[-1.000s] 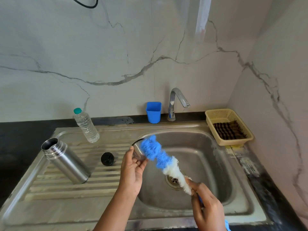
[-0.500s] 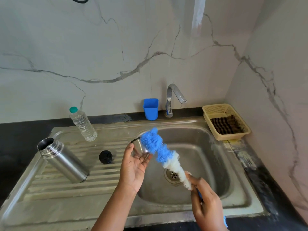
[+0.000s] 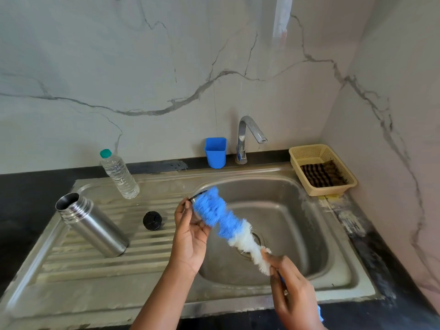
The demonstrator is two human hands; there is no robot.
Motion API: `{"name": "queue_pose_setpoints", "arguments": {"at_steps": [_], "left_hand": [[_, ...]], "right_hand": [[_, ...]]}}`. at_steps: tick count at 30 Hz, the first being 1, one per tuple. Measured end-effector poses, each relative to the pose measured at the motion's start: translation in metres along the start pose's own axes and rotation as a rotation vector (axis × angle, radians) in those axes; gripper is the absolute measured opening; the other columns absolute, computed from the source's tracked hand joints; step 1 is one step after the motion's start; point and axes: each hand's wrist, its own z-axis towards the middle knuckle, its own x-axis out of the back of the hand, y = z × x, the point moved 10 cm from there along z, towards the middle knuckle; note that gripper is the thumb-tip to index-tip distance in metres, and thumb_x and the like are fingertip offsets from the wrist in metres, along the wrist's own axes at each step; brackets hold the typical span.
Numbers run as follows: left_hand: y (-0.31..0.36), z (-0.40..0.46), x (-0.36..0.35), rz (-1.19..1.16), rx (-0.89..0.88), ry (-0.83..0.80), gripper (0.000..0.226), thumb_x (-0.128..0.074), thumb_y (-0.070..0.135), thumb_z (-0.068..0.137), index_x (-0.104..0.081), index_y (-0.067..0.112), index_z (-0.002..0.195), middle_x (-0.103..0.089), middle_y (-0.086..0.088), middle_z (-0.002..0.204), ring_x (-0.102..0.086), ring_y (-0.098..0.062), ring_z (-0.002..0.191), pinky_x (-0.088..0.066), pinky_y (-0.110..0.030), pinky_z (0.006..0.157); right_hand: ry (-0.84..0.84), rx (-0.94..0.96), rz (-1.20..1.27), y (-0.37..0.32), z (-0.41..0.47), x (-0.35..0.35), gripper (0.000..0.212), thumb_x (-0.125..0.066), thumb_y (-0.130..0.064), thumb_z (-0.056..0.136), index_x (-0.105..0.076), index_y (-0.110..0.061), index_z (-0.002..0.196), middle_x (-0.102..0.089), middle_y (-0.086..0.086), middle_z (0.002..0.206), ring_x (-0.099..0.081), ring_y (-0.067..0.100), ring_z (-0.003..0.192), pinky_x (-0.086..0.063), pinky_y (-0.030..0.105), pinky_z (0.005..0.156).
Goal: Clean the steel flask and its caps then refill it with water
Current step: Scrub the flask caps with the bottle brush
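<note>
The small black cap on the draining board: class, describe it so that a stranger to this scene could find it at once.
Start at the steel sink and look to its ribbed draining board. Between the open steel flask and the left hand sits the black cap. It is the only small, round, black item there; the nearby plastic bottle has a green top.

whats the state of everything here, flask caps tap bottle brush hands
flask: open, uncapped, standing on the drainboard
black cap: off, lying on the drainboard
steel cap: held in the left hand, brush head in it
brush: gripped by the right hand
tap: no water running
water bottle: capped, upright
blue cup: upright
basket: holds a dark cloth
</note>
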Motion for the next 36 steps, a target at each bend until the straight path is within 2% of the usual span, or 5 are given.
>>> {"name": "queue_pose_setpoints", "arguments": {"at_steps": [5,13,17,28,36], "left_hand": [[-0.005,-0.007,0.004,-0.058,0.030,0.039,0.038,-0.060,0.033,0.090,-0.053,0.015,0.122,-0.061,-0.012,0.103,-0.071,-0.024,0.091,-0.062,-0.032,0.075],[-0.007,-0.012,0.002,-0.039,0.055,0.014,0.013,-0.058,0.032,0.090,-0.058,0.019,0.087,-0.054,-0.012,0.081,-0.068,-0.026,0.080,-0.061,-0.040,0.070],[-0.006,-0.014,0.000,-0.011,0.058,-0.018,0.015,-0.058,0.028,0.085,-0.063,0.024,0.098,-0.070,-0.011,0.108,-0.070,-0.023,0.092,-0.059,-0.030,0.063],[-0.004,-0.007,0.005,0.071,0.013,-0.093,0.067,-0.097,0.038,0.052,-0.057,0.021,0.103,-0.069,-0.004,0.097,-0.067,-0.018,0.096,-0.057,-0.034,0.091],[-0.006,-0.012,-0.007,0.002,0.075,-0.178,0.057,-0.093,0.032,0.061,-0.060,0.019,0.106,-0.064,-0.014,0.123,-0.062,-0.031,0.116,-0.048,-0.046,0.104]], "right_hand": [[0.040,-0.086,0.013,0.009,-0.005,0.000,0.049,-0.049,-0.006,0.086,-0.064,-0.040,0.118,-0.063,-0.015,0.091,-0.041,0.004,0.051,-0.041,0.014,0.050],[0.041,-0.064,0.009,0.004,-0.010,-0.001,0.054,-0.050,0.003,0.088,-0.062,-0.042,0.115,-0.064,-0.014,0.092,-0.043,0.009,0.050,-0.039,0.014,0.047],[-0.035,0.001,-0.016,-0.013,-0.001,-0.001,0.047,-0.051,0.000,0.085,-0.066,-0.033,0.116,-0.050,-0.027,0.088,-0.036,-0.004,0.056,-0.031,0.006,0.050],[0.075,-0.006,0.008,-0.008,-0.001,0.011,0.048,-0.050,0.001,0.083,-0.068,-0.032,0.113,-0.055,-0.016,0.083,-0.037,0.005,0.054,-0.039,0.013,0.052],[0.089,-0.018,-0.005,0.000,0.006,0.019,0.058,-0.050,0.004,0.080,-0.066,-0.037,0.117,-0.056,-0.012,0.085,-0.042,0.010,0.053,-0.042,0.015,0.050]]}}
